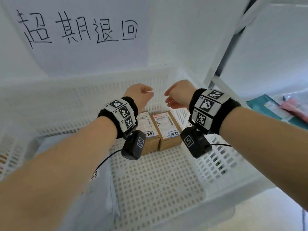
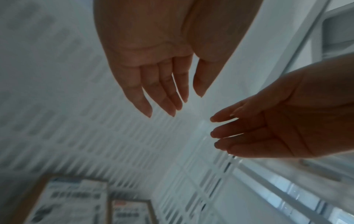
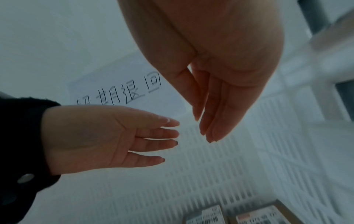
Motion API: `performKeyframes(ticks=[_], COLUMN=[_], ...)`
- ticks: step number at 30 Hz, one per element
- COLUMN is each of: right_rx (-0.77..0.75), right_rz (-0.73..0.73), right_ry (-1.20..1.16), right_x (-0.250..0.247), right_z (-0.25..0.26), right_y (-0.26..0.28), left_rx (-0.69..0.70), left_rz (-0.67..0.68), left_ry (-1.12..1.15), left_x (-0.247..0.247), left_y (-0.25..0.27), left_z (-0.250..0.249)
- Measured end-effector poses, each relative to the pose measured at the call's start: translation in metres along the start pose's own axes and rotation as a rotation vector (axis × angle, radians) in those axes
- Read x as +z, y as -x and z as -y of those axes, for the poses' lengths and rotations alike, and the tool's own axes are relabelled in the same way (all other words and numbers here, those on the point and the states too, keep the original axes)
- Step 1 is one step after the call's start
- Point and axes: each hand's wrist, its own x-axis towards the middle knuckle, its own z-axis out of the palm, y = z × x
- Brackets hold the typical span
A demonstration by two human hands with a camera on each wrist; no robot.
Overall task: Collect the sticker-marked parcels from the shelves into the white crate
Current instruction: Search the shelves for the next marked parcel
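Cardboard parcels (image 1: 160,129) half-hidden by wrists | crate (image 1: 158,180) | hands (image 1: 140,94) empty

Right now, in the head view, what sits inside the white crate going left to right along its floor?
White plastic mailer bag → left cardboard box → right cardboard box, the boxes side by side with stickers showing; both hands hover empty above.

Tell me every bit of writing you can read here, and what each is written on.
"超期退回": handwritten on the white sheet behind the white crate.
"超期": blue-edged sticker on the right cardboard parcel.
"期", partly hidden: sticker on the left cardboard parcel.
"期", half hidden: sticker on the white bag.
Shipping labels, barcodes: too small.
Wristband markers: patterns, not words.
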Motion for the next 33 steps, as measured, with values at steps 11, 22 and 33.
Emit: performKeyframes(ticks=[11,22,33], right_rx=[-0.172,-0.338,-0.373], right_rz=[-0.137,-0.18,-0.435], right_ry=[-0.264,-0.341,-0.392], right_x=[-0.091,-0.18,-0.283], right_z=[-0.006,-0.092,-0.157], right_y=[0.118,0.247,0.329], left_rx=[0.266,0.308,0.532], left_rz=[0.01,-0.092,0.012], left_ry=[0.053,0.082,0.164], left_x=[0.011,0.086,0.164], left_y=[0.09,0.209,0.285], left_z=[-0.139,-0.218,-0.304])
